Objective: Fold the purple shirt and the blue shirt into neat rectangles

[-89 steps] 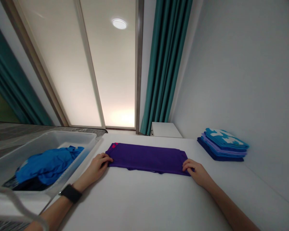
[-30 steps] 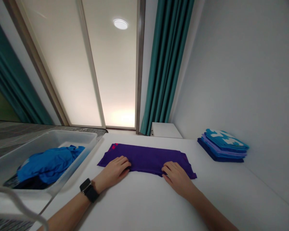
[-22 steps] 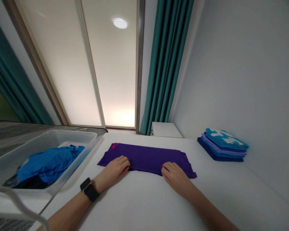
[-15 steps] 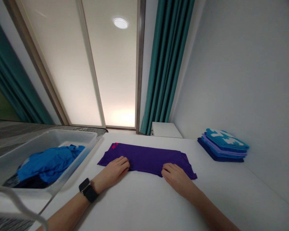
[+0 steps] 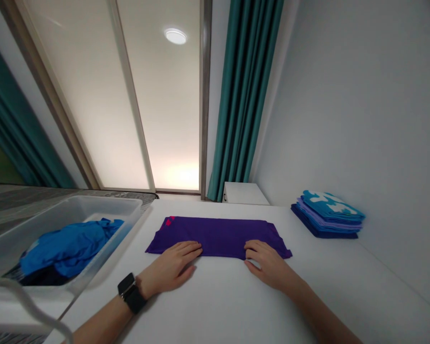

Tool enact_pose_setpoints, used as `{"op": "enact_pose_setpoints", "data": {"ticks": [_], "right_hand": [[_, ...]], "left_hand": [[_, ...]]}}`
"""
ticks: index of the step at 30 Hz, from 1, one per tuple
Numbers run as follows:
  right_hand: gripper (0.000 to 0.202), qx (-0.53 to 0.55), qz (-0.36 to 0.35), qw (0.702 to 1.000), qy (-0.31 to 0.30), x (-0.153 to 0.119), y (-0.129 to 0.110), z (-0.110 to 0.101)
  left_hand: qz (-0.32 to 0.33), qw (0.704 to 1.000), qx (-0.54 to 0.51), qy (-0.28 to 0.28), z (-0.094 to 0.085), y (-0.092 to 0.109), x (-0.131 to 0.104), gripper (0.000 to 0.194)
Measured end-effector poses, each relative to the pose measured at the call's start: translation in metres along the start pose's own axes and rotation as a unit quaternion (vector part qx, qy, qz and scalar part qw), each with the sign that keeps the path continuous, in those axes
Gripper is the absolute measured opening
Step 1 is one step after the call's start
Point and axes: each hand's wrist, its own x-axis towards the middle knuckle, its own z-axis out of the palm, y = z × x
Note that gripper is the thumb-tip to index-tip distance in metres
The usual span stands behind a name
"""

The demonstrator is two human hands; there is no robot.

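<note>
Translucent bin (image 5: 93, 206), left of frame: contains a crumpled blue garment (image 5: 68, 248) with dark cloth (image 5: 45, 278) beneath it, left of the bin's middle. A pale curved strip (image 5: 30, 306), out of focus, crosses the lower-left corner in front of the bin.

Purple cloth (image 5: 222, 234), folded into a long band with red marks at its upper-left corner, lies flat on the white surface (image 5: 215, 301), center of frame.

Hands: left hand (image 5: 174, 267) is loose, fingers extended over the cloth's near edge, thumb spread. Right hand (image 5: 267, 265) has fingers curled onto the same edge, thumb apart, not gripping.

Folded stack (image 5: 327, 217), blues and lilac: right of frame, by the wall.
</note>
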Motion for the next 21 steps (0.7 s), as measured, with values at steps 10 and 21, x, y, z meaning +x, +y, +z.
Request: {"op": "enact_pose_setpoints", "data": {"ticks": [10, 21], "right_hand": [[0.044, -0.016, 0.059, 0.998, 0.025, 0.049, -0.015, 0.009], [0.07, -0.039, 0.159, 0.984, -0.074, 0.091, -0.039, 0.056]], "left_hand": [[-0.004, 1.0, 0.0, -0.004, 0.004, -0.001, -0.001, 0.049], [-0.005, 1.0, -0.003, -0.007, 0.006, 0.0, -0.002, 0.051]]}}
